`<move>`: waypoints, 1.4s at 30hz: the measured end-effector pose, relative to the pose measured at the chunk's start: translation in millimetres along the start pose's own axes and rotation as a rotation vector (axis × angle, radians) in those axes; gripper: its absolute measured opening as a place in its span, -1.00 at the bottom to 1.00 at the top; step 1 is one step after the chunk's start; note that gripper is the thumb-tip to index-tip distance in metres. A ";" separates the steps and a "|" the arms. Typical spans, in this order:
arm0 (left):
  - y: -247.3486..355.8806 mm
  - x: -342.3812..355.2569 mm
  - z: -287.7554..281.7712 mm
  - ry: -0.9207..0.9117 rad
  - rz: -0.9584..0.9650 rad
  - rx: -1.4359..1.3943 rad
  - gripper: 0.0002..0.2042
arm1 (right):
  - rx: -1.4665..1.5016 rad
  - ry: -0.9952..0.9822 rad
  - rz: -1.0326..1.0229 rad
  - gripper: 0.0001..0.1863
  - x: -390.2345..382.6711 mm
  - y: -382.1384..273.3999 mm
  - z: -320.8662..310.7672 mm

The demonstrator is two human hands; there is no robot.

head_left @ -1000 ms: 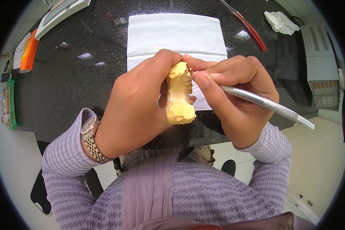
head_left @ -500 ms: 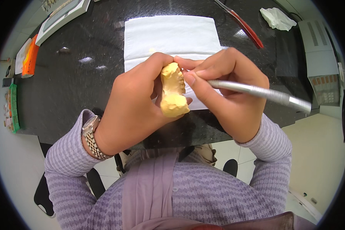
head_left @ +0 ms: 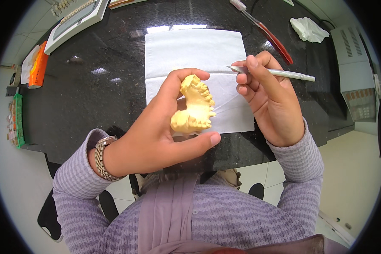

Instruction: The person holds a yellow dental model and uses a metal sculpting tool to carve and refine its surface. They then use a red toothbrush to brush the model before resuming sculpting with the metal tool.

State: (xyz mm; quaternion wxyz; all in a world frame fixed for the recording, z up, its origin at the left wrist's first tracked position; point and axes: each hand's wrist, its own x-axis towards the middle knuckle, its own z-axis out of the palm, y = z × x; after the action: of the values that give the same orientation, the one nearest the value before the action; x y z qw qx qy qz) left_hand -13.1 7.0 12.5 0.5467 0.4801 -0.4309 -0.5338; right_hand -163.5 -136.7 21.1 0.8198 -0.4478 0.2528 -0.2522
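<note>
A yellow plaster dental cast [head_left: 197, 103], curved with a row of teeth, rests in my left hand [head_left: 150, 127]. Its teeth face right, and the thumb and index finger curl around it from below and above. My right hand [head_left: 273, 97] pinches a silver scalpel-like craft knife [head_left: 292, 75] between thumb and fingers. The pointed blade aims left, apart from the cast. Beneath both hands lies a white paper sheet [head_left: 194, 51] with a fold across it, spread on the dark speckled counter [head_left: 118, 101].
A red-handled brush [head_left: 275, 44] lies at the far right, near a crumpled white tissue [head_left: 309, 29]. An orange tissue pack [head_left: 38, 65] and a green basket [head_left: 17, 120] stand at the left. A white-framed tray [head_left: 76, 21] sits far left, a white-grey cabinet [head_left: 347, 55] at the right.
My right hand has drawn the knife away from the cast to the right, its blade now in sight. My left hand has turned the cast so that its teeth show more, with the thumb extended.
</note>
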 end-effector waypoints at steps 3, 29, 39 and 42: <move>-2.1 0.4 1.0 -0.030 0.035 -0.041 -0.28 | -0.154 -0.024 -0.072 -0.90 -1.2 -1.2 8.6; -2.1 -3.7 -9.2 -0.055 0.098 0.295 -0.18 | -0.988 -0.436 -0.786 -0.64 -19.8 6.5 15.1; -4.5 -4.9 -6.6 -0.012 0.111 0.340 -0.23 | -1.047 -0.472 -0.783 -0.67 -20.2 4.9 16.6; -4.6 -6.0 -5.6 -0.001 0.099 0.349 -0.22 | -1.055 -0.459 -0.777 -0.71 -21.3 5.0 18.4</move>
State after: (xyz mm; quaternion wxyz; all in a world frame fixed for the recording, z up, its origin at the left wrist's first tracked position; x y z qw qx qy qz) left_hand -8.7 13.6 7.3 0.4807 0.5456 -0.5403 -0.4235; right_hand -166.7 -109.6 29.5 0.3754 -0.8866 -0.0168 -0.2698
